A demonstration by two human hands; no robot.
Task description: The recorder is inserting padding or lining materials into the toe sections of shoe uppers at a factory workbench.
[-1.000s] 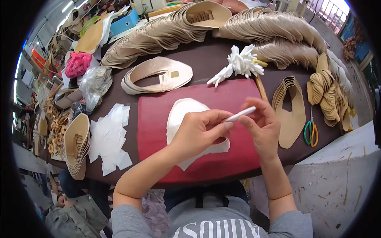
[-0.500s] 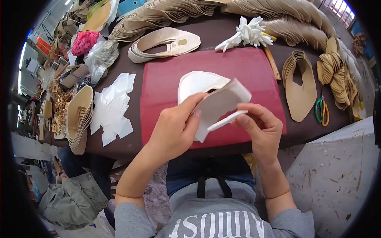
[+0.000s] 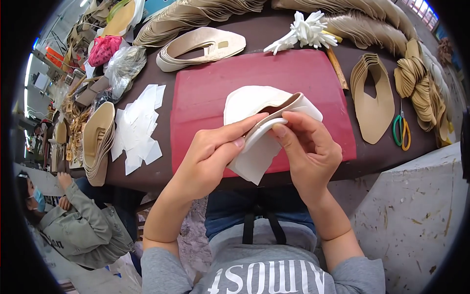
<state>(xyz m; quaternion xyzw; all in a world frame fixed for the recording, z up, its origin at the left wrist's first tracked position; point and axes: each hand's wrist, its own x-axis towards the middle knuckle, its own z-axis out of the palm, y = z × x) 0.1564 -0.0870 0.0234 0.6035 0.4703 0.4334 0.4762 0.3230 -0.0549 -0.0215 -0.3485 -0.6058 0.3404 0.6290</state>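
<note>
Pinching 1 bent white strip [image 3: 257, 133] against the edge of 1 curled white piece [image 3: 257, 159], L hand [image 3: 205, 159] & R hand [image 3: 313, 152] grip opp. ends, over red mat [image 3: 205, 105] on brown counter [image 3: 377, 157].

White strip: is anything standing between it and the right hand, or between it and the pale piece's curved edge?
Nothing visible. The right hand pinches the white strip directly, and the strip runs along the curved edge of the pale piece; fingers hide part of that line.
</note>
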